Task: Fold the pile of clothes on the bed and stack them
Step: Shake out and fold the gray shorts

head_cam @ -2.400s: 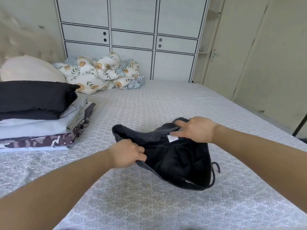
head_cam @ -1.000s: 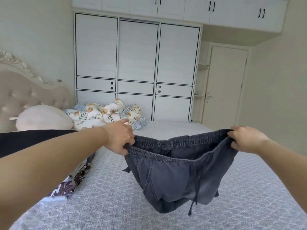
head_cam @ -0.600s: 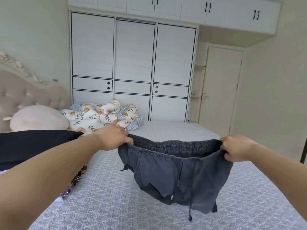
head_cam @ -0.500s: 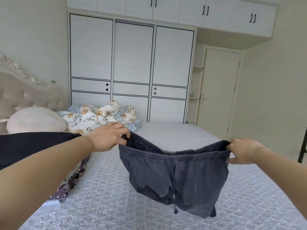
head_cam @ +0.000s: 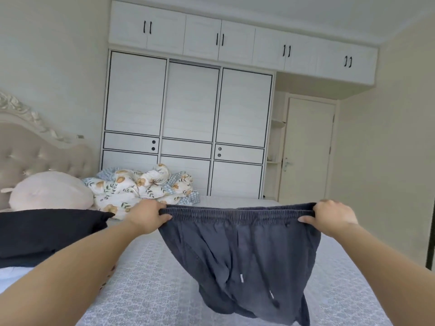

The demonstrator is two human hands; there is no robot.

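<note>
Fingers (head_cam: 164, 211) of both hands pinch the dark grey shorts (head_cam: 237, 252) at the waistband ends, now stretched taut and lifted off the bed (head_cam: 153, 290). Shaken out, so probably ready to lay flat and fold.

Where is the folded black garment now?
In the head view the folded black garment lies at the left edge, on the stack on the bed, beside the left forearm and before the pink pillow.
</note>
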